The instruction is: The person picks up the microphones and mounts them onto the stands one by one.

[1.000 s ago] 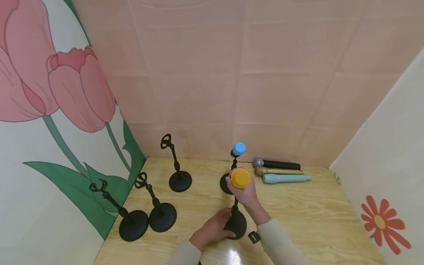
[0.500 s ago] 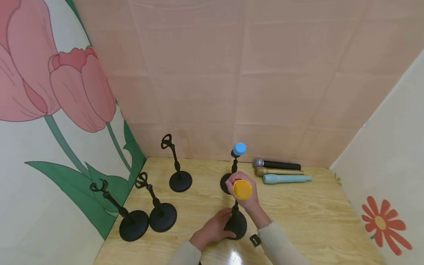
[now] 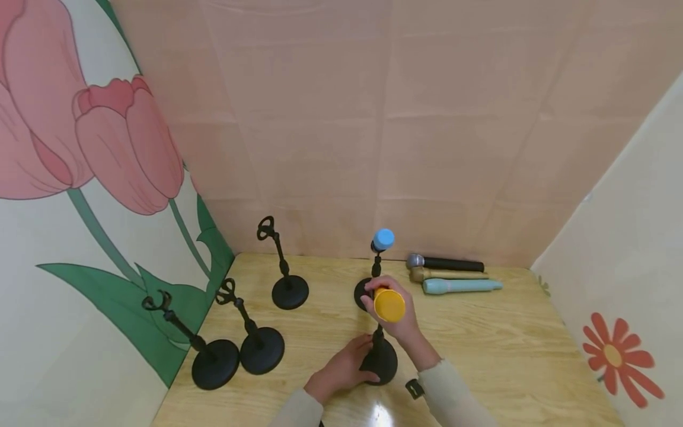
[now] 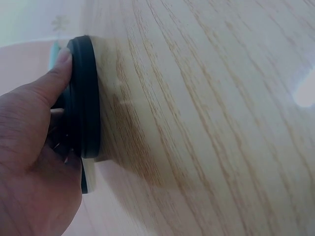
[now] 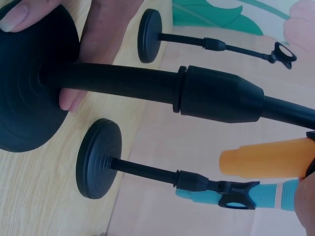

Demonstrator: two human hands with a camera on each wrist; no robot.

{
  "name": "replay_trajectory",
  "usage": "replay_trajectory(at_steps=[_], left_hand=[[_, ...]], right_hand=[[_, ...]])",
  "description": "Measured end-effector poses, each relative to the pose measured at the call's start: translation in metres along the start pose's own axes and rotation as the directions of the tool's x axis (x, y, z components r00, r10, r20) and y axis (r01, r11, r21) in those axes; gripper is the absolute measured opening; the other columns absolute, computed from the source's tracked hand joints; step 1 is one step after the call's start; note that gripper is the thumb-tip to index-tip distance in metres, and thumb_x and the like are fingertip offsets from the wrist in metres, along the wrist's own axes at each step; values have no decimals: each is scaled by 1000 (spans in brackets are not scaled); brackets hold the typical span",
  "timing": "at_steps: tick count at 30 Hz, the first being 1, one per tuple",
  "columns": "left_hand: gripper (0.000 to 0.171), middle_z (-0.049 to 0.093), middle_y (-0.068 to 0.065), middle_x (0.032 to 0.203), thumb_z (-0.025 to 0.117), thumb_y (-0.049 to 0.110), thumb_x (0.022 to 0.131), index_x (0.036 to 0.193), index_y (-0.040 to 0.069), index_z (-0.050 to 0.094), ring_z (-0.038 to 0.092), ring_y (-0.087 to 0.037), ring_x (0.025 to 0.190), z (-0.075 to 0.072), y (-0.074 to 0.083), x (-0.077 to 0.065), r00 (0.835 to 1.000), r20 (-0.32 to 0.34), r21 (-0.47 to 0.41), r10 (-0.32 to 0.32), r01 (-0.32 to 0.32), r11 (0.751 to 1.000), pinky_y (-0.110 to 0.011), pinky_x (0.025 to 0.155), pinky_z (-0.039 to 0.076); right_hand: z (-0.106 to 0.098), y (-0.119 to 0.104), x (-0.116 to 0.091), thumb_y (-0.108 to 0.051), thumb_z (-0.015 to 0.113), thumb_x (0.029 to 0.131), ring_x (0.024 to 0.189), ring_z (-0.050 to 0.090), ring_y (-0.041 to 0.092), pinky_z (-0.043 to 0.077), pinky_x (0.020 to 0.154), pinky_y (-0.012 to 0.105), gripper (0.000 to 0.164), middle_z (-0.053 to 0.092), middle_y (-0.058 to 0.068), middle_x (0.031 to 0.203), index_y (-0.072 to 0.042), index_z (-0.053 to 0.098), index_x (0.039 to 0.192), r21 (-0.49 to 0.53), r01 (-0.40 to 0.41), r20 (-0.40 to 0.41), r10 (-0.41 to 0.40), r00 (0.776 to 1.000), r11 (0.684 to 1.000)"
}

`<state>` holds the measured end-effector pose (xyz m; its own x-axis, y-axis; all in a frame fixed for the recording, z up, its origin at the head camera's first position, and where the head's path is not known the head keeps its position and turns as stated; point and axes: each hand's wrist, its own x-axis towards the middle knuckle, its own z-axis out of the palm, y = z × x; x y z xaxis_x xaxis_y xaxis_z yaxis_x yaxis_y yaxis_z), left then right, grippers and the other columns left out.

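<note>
My left hand [image 3: 349, 363] grips the round black base of the nearest microphone stand [image 3: 385, 363], its thumb on the base's edge in the left wrist view. My right hand [image 3: 404, 325] holds an orange microphone [image 3: 390, 306] at the top of this stand, its round yellow-orange head facing the head camera. In the right wrist view the microphone's tapered handle [image 5: 266, 158] points toward the base side, beside the stand's pole. A black clip shows only partly at that view's right edge, so how the microphone sits in it is hidden. Behind, a blue microphone [image 3: 383, 239] rests in another stand's clip.
Three bare stands occupy the left: one at the back [image 3: 290, 292], one mid-left [image 3: 261, 350] and one farthest left [image 3: 215, 364]. Black [image 3: 453, 264], gold [image 3: 453, 274] and turquoise [image 3: 461, 286] microphones lie at the back right. A small black object [image 3: 414, 389] is near the right sleeve.
My right hand and the orange microphone have shifted slightly nearer to me, mostly in the first half second. The left hand has stayed on the base.
</note>
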<state>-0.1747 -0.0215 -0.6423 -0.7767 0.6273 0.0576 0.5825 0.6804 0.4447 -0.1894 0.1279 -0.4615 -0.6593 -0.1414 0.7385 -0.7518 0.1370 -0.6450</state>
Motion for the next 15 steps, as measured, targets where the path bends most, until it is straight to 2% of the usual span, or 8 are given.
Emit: replay_trajectory(at_steps=[8, 15], left_hand=[[74, 34, -7, 147, 60, 54, 83, 137, 5, 46, 33, -20, 135, 0, 0, -1, 1000, 4, -11, -1, 1, 1000, -33, 105, 37], [76, 35, -7, 147, 61, 55, 81, 138, 7, 45, 32, -20, 136, 1, 0, 2, 1000, -8, 20, 2, -2, 1000, -32, 107, 35]], right_hand=[[-4, -3, -6, 11, 74, 70, 103, 57, 32, 40, 99, 20, 39, 61, 22, 106, 8, 55, 104, -39, -91, 41, 92, 995, 995], [-12, -1, -14, 6, 78, 68, 113, 53, 34, 36, 102, 18, 51, 57, 24, 120, 7, 55, 114, -77, -135, 24, 137, 990, 988]])
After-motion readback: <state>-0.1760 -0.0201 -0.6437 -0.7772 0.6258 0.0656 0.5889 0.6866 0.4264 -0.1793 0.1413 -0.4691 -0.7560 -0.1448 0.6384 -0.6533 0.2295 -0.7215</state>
